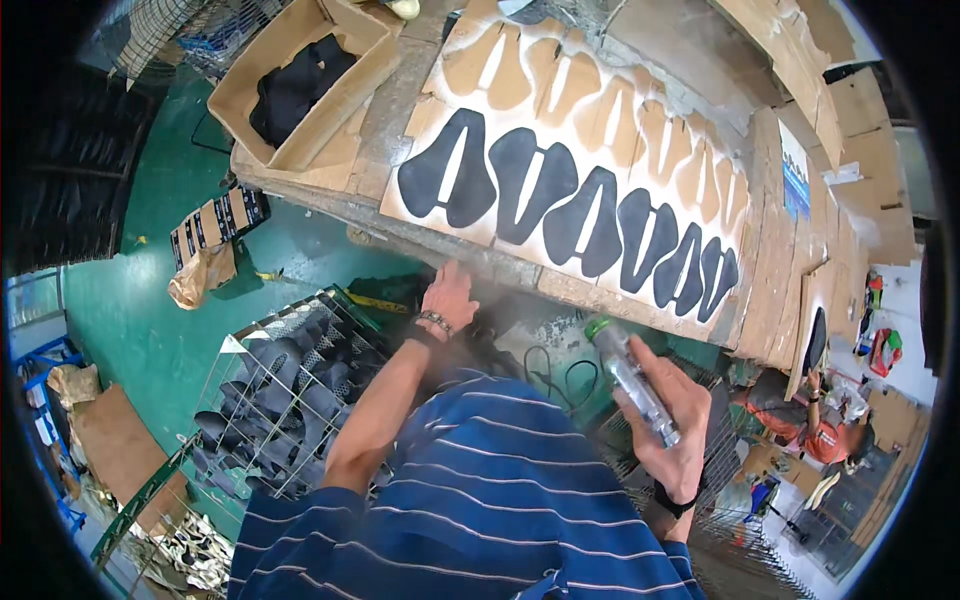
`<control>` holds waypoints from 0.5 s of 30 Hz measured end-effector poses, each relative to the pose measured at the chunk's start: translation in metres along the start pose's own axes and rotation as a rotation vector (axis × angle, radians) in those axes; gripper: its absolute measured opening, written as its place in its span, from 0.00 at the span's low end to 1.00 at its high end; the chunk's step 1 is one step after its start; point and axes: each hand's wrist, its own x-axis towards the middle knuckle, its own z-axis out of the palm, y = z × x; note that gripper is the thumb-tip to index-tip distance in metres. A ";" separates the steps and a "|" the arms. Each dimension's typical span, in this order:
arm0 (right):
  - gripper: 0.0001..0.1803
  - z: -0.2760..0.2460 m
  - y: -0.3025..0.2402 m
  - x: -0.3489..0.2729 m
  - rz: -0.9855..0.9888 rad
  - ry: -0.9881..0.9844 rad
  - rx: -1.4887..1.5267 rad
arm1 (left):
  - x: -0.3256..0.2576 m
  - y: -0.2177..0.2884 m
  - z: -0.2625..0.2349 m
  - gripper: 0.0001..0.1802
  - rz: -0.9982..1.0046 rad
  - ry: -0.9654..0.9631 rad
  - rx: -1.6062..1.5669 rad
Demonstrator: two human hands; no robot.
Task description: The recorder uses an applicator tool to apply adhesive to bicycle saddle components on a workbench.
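Note:
My right hand (pixel 672 415) is wrapped round a silvery, partly clear cylinder (pixel 635 380) with a green end, held off the table's near edge. Its exact kind I cannot make out. My left hand (pixel 450 300), with a beaded bracelet at the wrist, is by the near edge of the table, fingers stretched forward and holding nothing visible. Beyond both hands, several black flat sole-shaped pieces (pixel 597 222) lie in a slanting row on a cardboard sheet (pixel 515 268). White overspray surrounds them, and bare brown outlines (pixel 570 82) of similar shapes show behind the row.
A cardboard box (pixel 240 105) holding black pieces stands at the table's far left. Below my left forearm, a wire cart (pixel 235 345) carries many dark pieces. A paper bag (pixel 205 280) sits on the green floor. Another person (pixel 820 435) in orange works at the right.

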 end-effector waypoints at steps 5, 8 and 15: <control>0.30 0.001 -0.002 0.000 0.049 0.110 0.023 | 0.010 -0.015 0.011 0.28 -0.005 -0.007 -0.039; 0.37 -0.003 -0.002 -0.005 -0.021 -0.018 0.015 | 0.007 -0.026 0.018 0.27 -0.068 -0.086 -0.067; 0.40 -0.008 0.011 -0.024 0.012 -0.078 -0.024 | -0.017 -0.081 0.043 0.27 -0.259 -0.251 -0.054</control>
